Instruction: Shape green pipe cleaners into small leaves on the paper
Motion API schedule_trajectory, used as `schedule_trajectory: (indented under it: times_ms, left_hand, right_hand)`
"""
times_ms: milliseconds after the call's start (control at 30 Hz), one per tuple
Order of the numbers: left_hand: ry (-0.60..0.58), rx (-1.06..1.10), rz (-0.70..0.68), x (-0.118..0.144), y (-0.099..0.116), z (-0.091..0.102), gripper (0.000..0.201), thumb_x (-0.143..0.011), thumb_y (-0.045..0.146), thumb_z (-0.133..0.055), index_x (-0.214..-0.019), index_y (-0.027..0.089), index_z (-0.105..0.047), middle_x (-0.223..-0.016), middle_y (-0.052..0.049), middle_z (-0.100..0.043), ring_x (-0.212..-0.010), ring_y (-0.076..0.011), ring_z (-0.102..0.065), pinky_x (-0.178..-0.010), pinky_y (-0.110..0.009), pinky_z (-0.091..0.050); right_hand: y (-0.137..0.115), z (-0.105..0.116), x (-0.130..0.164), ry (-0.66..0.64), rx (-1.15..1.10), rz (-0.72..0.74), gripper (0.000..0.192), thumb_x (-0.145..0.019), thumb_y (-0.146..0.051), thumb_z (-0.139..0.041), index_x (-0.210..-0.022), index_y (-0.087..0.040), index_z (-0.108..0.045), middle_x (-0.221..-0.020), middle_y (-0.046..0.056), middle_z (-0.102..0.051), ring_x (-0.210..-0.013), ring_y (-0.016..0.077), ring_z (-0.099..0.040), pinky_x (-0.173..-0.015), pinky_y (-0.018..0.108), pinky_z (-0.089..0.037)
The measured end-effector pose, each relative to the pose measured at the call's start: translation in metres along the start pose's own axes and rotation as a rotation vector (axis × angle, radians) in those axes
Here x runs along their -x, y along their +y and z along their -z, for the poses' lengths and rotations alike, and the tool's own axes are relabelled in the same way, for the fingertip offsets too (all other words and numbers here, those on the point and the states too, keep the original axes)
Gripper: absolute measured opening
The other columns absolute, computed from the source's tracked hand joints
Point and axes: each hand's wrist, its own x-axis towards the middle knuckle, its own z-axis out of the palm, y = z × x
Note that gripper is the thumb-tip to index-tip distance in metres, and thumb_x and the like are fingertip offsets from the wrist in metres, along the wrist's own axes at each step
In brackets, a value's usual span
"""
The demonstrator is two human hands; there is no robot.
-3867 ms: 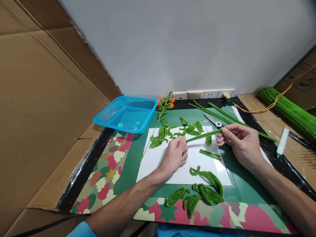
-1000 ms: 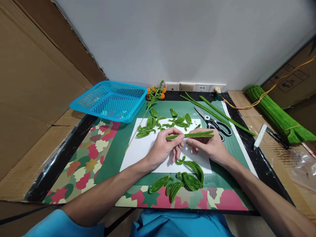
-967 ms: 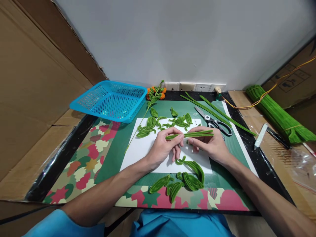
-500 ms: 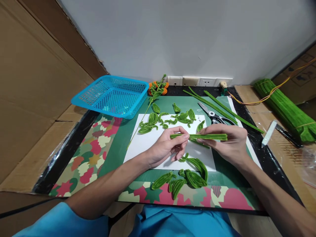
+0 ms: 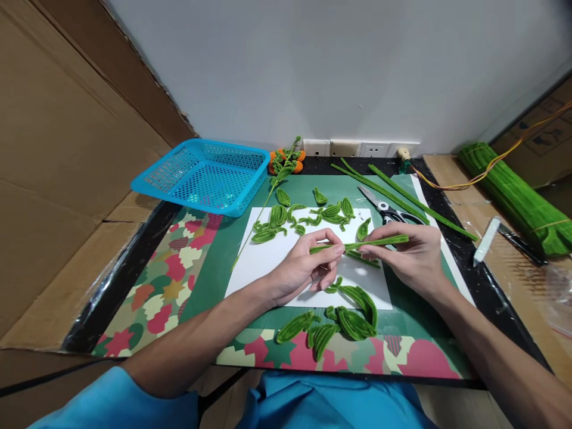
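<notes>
I had both hands over the white sheet (image 5: 268, 271) in the middle of the surface. My left hand (image 5: 301, 268) was closed, thumb and forefinger pinching the left end of a green pipe cleaner (image 5: 357, 244). My right hand (image 5: 409, 256) pinched the same pipe cleaner further along, so it ran nearly level between the two hands, its free end sticking out past the right fingers toward 3 o'clock.

A short green piece (image 5: 364, 257) lay on the sheet just under the held one. Toward 12 o'clock from the hands sat a scatter of small bent green leaves (image 5: 308, 214), and a second cluster of leaves (image 5: 339, 322) lay at 6 o'clock, near the sheet's front edge. Scissors (image 5: 386, 208) rested at about 1 o'clock, beside several long green stems (image 5: 402, 199). A blue basket (image 5: 203, 179) stood at 10 o'clock, and a thick bundle of green pipe cleaners (image 5: 513, 196) lay well apart at 2 o'clock.
</notes>
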Motion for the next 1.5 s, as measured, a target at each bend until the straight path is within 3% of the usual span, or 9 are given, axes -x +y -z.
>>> schedule_trajectory:
  times_ms: [233, 333, 400, 467, 633, 733, 1067, 1267, 1500]
  left_hand:
    - [-0.006, -0.052, -0.051, -0.001, -0.004, 0.0, 0.029, -0.091, 0.04, -0.079, -0.093, 0.02, -0.058, -0.066, 0.006, -0.056, -0.045, -0.0065, -0.056, -0.037, -0.014, -0.037]
    - [-0.025, -0.063, -0.08, -0.002, -0.004, 0.0, 0.029, -0.093, 0.039, -0.077, -0.094, 0.019, -0.057, -0.065, 0.006, -0.055, -0.045, -0.0067, -0.056, -0.037, -0.013, -0.037]
    - [-0.018, -0.083, -0.091, -0.002, -0.003, -0.001, 0.028, -0.093, 0.038, -0.077, -0.094, 0.019, -0.056, -0.063, 0.007, -0.055, -0.044, -0.0069, -0.056, -0.035, -0.013, -0.035]
    - [0.0, -0.088, -0.108, -0.003, -0.002, -0.001, 0.027, -0.094, 0.037, -0.075, -0.093, 0.019, -0.055, -0.063, 0.007, -0.056, -0.043, -0.0065, -0.055, -0.035, -0.012, -0.034]
    - [0.108, -0.166, -0.185, -0.003, 0.0, -0.001, 0.029, -0.095, 0.04, -0.074, -0.09, 0.019, -0.055, -0.06, 0.008, -0.054, -0.041, -0.0056, -0.051, -0.034, -0.012, -0.034]
    - [0.158, -0.265, -0.236, -0.003, -0.001, -0.002, 0.029, -0.096, 0.041, -0.073, -0.09, 0.018, -0.055, -0.059, 0.009, -0.054, -0.036, -0.0049, -0.048, -0.032, -0.013, -0.032]
    - [0.178, -0.44, -0.356, -0.002, -0.009, -0.001, 0.022, -0.101, 0.035, -0.067, -0.092, 0.017, -0.058, -0.063, 0.008, -0.054, -0.043, -0.005, -0.056, -0.043, -0.015, -0.044]
    - [0.139, -0.415, -0.302, -0.001, -0.006, -0.002, 0.025, -0.1, 0.039, -0.069, -0.094, 0.017, -0.059, -0.069, 0.005, -0.061, -0.043, -0.0057, -0.057, -0.038, -0.014, -0.041]
    - [0.075, -0.316, -0.181, -0.002, -0.001, 0.002, 0.027, -0.097, 0.041, -0.071, -0.092, 0.017, -0.058, -0.066, 0.005, -0.058, -0.044, -0.0077, -0.056, -0.035, -0.014, -0.038]
  right_hand:
    - [-0.005, -0.002, 0.002, -0.017, -0.08, 0.08, 0.013, -0.081, -0.028, -0.091, -0.078, -0.025, -0.079, -0.078, 0.003, -0.079, -0.069, 0.021, -0.073, -0.064, 0.033, -0.062]
    - [-0.002, -0.005, 0.005, 0.051, -0.003, 0.088, 0.011, -0.081, -0.024, -0.091, -0.081, -0.023, -0.08, -0.076, 0.004, -0.077, -0.067, 0.0206, -0.072, -0.064, 0.034, -0.061]
    - [0.001, -0.008, 0.006, 0.149, 0.031, 0.048, 0.012, -0.081, -0.025, -0.091, -0.082, -0.022, -0.08, -0.072, 0.002, -0.075, -0.059, 0.0185, -0.069, -0.054, 0.031, -0.057]
    - [0.005, -0.01, 0.005, 0.15, 0.029, 0.058, 0.011, -0.084, -0.025, -0.089, -0.084, -0.021, -0.078, -0.074, 0.002, -0.075, -0.059, 0.0178, -0.068, -0.053, 0.03, -0.057]
    - [0.007, -0.012, 0.0, 0.053, 0.397, 0.383, 0.006, -0.095, -0.015, -0.075, -0.091, -0.02, -0.075, -0.085, 0.006, -0.077, -0.074, 0.0199, -0.07, -0.069, 0.034, -0.056]
    - [0.008, -0.015, 0.0, -0.013, 0.553, 0.501, 0.007, -0.097, -0.011, -0.071, -0.097, -0.018, -0.073, -0.082, 0.006, -0.076, -0.07, 0.0192, -0.068, -0.067, 0.032, -0.053]
    - [0.003, -0.021, 0.006, -0.121, 0.635, 0.588, 0.011, -0.098, -0.008, -0.065, -0.091, -0.015, -0.067, -0.067, 0.003, -0.068, -0.055, 0.0149, -0.058, -0.058, 0.029, -0.043]
    - [-0.001, -0.022, 0.011, -0.219, 0.539, 0.559, 0.014, -0.096, -0.007, -0.056, -0.092, -0.014, -0.066, -0.065, 0.001, -0.063, -0.053, 0.0151, -0.054, -0.055, 0.03, -0.041]
    - [-0.001, -0.01, 0.005, -0.259, 0.707, 0.711, 0.013, -0.096, -0.005, -0.059, -0.094, -0.014, -0.068, -0.067, 0.001, -0.064, -0.056, 0.0157, -0.058, -0.06, 0.03, -0.044]
